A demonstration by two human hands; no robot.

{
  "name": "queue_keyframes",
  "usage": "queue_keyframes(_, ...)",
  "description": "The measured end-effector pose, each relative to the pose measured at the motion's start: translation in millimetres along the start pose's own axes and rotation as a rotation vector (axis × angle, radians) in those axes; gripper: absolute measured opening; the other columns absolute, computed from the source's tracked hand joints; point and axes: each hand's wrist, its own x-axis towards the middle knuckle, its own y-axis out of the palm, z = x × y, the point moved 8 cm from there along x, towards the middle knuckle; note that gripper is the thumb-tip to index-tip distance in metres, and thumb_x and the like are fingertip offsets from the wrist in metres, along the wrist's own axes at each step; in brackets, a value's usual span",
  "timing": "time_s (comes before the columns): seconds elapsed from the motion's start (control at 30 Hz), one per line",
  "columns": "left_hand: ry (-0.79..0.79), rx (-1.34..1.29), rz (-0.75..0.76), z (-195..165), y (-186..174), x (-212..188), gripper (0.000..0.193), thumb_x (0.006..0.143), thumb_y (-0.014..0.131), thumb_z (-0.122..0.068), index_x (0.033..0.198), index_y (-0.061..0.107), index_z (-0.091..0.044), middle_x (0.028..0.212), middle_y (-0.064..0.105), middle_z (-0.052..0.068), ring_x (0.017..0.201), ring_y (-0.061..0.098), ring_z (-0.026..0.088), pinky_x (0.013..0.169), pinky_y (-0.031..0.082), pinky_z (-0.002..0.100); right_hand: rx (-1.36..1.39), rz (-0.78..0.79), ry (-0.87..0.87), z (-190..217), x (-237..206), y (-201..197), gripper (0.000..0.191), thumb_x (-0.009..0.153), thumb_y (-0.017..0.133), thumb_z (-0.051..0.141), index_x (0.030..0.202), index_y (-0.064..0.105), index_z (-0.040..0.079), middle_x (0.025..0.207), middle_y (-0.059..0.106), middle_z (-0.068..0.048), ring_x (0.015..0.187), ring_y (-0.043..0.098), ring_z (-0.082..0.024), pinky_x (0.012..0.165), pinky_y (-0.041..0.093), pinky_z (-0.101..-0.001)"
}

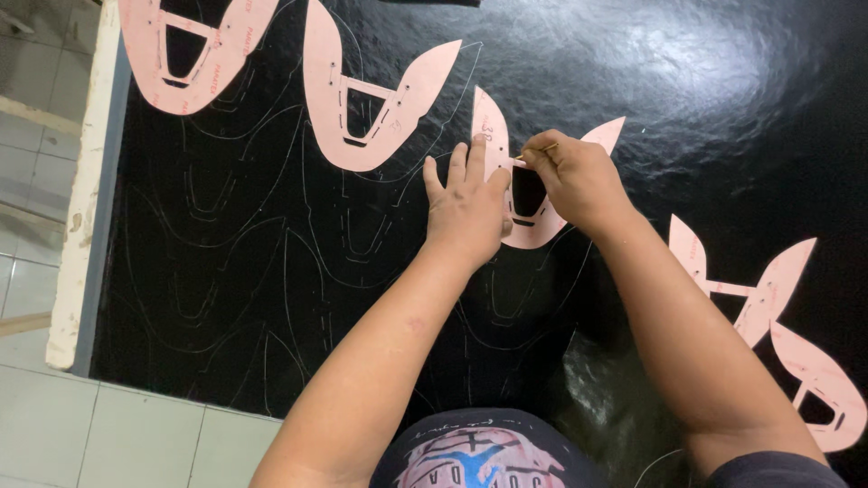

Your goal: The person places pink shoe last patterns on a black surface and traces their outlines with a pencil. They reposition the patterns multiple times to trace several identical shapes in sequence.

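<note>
Your bench [86, 226] carries a glossy black sheet [678, 81] scored with thin traced outlines, and pale tiled floor [136, 434] shows to its left. Your left hand [466, 212] lies flat, fingers spread, pressing a pink pattern [533, 233] to the sheet and hiding much of it. Your right hand [579, 181] pinches a thin stylus [535, 152] at the pattern's edge. More pink patterns lie around; the frame cuts off the top-left one [194, 45].

Bare forearms, dark short sleeve [768, 470], printed dark shirt [479, 452].
</note>
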Motion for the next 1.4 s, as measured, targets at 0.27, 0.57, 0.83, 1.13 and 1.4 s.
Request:
queue_keyframes(0.27, -0.004, -0.019, 0.027, 0, -1, 0, 0.057, 0.072, 0.084, -0.028, 0.123, 0.061, -0.018, 0.16, 0.03, 0.022, 0.149, 0.026, 0.039, 0.117, 0.012, 0.07, 0.057, -0.059, -0.047, 0, -11, 0, 0.019, 0.1, 0.066, 0.02, 0.111, 0.071, 0.005, 0.094, 0.076, -0.014, 0.083, 0.074, -0.025, 0.074, 0.056, -0.0349)
queue_keyframes(0.57, 0.006, 0.008, 0.042, -2, -4, 0, 0.058, 0.073, 0.084, -0.033, 0.123, 0.061, -0.017, 0.159, 0.03, 0.022, 0.149, 0.025, 0.04, 0.116, 0.01, 0.071, -0.123, 0.084, -0.191, 14, -52, 8, 0.017, 0.097, 0.063, 0.018, 0.105, 0.073, 0.008, 0.098, 0.075, -0.011, 0.089, 0.072, -0.031, 0.077, 0.057, -0.0398)
queue_keyframes(0.83, 0.017, 0.069, 0.032, -6, -4, 2, 0.06, 0.071, 0.084, -0.032, 0.125, 0.061, -0.016, 0.157, 0.032, 0.024, 0.147, 0.028, 0.041, 0.116, 0.01, 0.071, -0.422, 0.064, -0.132, -4, -39, -12, 0.02, 0.101, 0.055, 0.017, 0.102, 0.075, 0.014, 0.098, 0.075, -0.011, 0.092, 0.07, -0.034, 0.078, 0.054, -0.0451)
queue_keyframes(1.13, 0.086, 0.285, 0.012, -16, 3, 9, 0.034, 0.091, 0.061, -0.02, 0.124, 0.061, -0.012, 0.153, 0.038, 0.034, 0.148, 0.03, 0.045, 0.119, 0.007, 0.067, -0.156, -0.062, 0.01, -22, -23, -23, 0.015, 0.102, 0.063, 0.018, 0.107, 0.07, 0.006, 0.094, 0.076, -0.012, 0.087, 0.073, -0.029, 0.078, 0.055, -0.0376)
queue_keyframes(1.4, 0.122, 0.384, 0.16, -27, 13, 14, 0.062, 0.092, 0.057, -0.021, 0.148, 0.043, -0.043, 0.152, 0.032, 0.04, 0.147, 0.021, 0.052, 0.116, 0.0, 0.064, 0.098, -0.142, 0.035, -38, -24, -31, 0.016, 0.106, 0.061, 0.018, 0.109, 0.068, 0.004, 0.097, 0.078, -0.008, 0.09, 0.077, -0.019, 0.081, 0.057, -0.0305)
